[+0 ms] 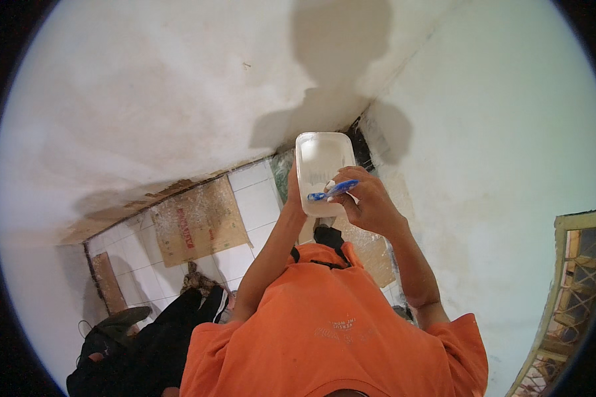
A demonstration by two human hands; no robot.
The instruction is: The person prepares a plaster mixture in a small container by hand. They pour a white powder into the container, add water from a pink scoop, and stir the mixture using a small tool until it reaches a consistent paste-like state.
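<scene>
In front of my chest is a translucent white plastic tub (324, 153), longer than wide, with pale whitish stuff inside. My left hand (294, 190) grips it along its left side, most of the fingers hidden behind the tub. Over the tub's near right part, my right hand (369, 202) is closed around a blue-handled paintbrush (342, 187) smeared with white. One blue end of it points left across the tub; its bristles cannot be made out.
Pale, patchy walls (146, 86) meet in a corner ahead. Brown cardboard (202, 221) lies on white floor tiles (255, 204). At lower left is another person in black trousers (152, 344). A yellowish window frame with a metal grille (566, 291) is at right.
</scene>
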